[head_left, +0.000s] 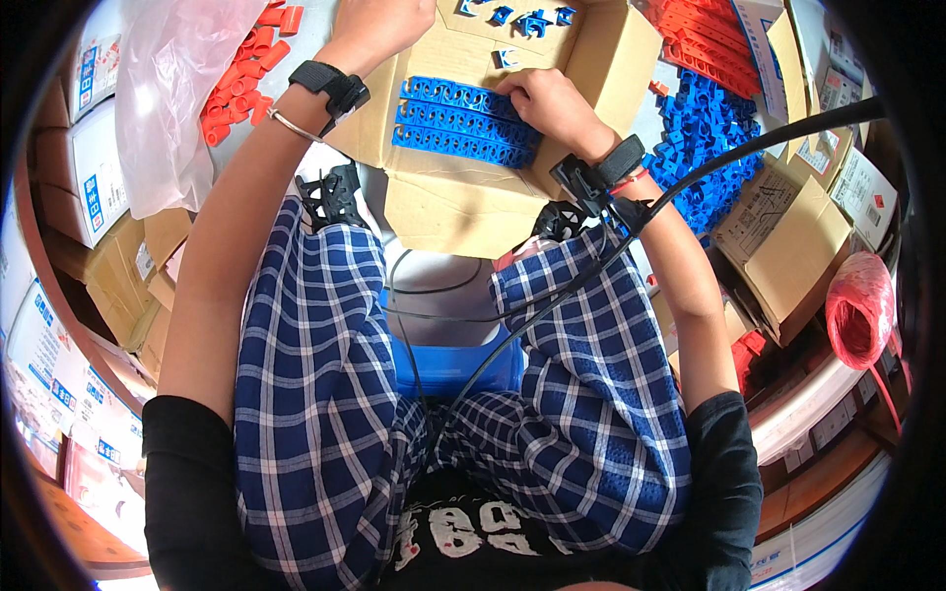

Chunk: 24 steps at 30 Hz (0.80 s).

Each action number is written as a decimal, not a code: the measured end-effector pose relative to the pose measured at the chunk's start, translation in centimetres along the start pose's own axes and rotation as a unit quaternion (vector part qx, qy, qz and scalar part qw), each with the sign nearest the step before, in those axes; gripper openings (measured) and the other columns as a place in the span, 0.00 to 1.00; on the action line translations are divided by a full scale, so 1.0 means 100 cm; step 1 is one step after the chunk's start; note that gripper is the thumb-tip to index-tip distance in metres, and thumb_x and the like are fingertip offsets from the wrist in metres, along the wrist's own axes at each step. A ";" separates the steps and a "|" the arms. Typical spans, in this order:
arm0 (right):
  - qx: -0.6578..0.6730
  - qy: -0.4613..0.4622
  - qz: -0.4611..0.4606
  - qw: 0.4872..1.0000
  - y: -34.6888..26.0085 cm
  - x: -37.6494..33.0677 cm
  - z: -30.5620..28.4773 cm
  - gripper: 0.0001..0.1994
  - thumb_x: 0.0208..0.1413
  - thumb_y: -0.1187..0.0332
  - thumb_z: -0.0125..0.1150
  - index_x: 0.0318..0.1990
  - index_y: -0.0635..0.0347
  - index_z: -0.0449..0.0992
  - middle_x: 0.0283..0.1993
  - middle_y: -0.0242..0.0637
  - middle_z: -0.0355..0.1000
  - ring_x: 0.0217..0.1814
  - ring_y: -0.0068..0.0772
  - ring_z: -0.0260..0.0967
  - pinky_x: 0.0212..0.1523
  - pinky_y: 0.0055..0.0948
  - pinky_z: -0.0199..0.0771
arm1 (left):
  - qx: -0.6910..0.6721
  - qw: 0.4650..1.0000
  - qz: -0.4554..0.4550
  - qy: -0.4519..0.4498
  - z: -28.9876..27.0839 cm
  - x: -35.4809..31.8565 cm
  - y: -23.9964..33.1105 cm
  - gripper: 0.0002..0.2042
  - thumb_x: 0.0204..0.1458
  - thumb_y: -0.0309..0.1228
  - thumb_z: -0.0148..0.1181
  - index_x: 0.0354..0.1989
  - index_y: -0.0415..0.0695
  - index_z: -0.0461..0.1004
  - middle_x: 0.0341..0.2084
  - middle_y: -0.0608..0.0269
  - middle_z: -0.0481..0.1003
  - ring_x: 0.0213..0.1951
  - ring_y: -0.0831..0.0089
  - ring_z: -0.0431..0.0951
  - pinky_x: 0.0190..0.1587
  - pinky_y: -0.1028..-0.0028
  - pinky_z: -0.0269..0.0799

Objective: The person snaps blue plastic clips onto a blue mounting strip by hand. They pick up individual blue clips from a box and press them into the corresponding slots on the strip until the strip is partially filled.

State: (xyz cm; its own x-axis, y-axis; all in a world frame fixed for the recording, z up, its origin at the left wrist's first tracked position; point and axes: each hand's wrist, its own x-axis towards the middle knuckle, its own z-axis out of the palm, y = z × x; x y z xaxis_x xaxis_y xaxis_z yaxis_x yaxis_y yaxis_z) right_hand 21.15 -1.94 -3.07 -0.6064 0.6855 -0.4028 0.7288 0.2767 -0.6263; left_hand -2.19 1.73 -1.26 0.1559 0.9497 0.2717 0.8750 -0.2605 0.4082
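An open cardboard box (434, 212) lies in front of me, with rows of blue plastic pipe clips (463, 123) side by side in it. My right hand (557, 106) is closed, thumb and fingers pinched at the right end of the top row, on a blue clip there. Farther up in the box are several loose blue clips (533, 24) and a single one (507, 59). My left hand (384, 28) is over the box's far left side; its fingers are cut off by the upper edge of the picture.
Red tube fittings (241, 84) lie at the left beside a clear plastic bag (168, 128). At the right are a heap of blue clips (705, 138) and red strips (709, 44). Cartons (788, 236), a pink twine roll (859, 310) and a black cable (769, 133) are nearby.
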 end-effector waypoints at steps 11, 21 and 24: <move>0.002 0.104 -0.013 0.994 -0.004 -0.001 -0.002 0.12 0.51 0.72 0.47 0.37 0.59 0.78 0.34 0.48 0.74 0.37 0.50 0.73 0.42 0.41 0.74 | -0.001 1.000 0.003 -0.006 0.000 0.000 0.000 0.30 0.41 0.23 0.51 0.58 0.40 0.57 0.54 0.44 0.61 0.59 0.49 0.58 0.65 0.56 0.48; -0.034 0.144 -0.107 0.983 0.005 0.002 0.006 0.14 0.48 0.75 0.50 0.44 0.60 0.75 0.36 0.50 0.71 0.38 0.52 0.70 0.44 0.42 0.73 | -0.007 1.000 -0.001 -0.014 0.000 0.000 0.001 0.30 0.42 0.23 0.51 0.59 0.41 0.56 0.54 0.45 0.60 0.60 0.49 0.57 0.66 0.55 0.47; -0.040 0.153 -0.113 0.981 0.006 0.003 0.006 0.13 0.48 0.74 0.50 0.42 0.62 0.76 0.36 0.50 0.72 0.38 0.52 0.70 0.45 0.42 0.72 | -0.007 1.000 -0.002 -0.014 0.000 0.000 0.002 0.30 0.42 0.23 0.51 0.59 0.41 0.56 0.54 0.45 0.60 0.60 0.49 0.57 0.65 0.55 0.47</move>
State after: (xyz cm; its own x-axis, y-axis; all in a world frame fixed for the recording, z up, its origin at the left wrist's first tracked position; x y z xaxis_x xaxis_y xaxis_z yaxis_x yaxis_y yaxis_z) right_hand 21.19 -1.97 -3.92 -0.6406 0.7672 -0.0330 0.6170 0.4886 -0.6170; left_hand -2.06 1.71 -1.19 0.1650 0.9552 0.2457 0.8688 -0.2587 0.4223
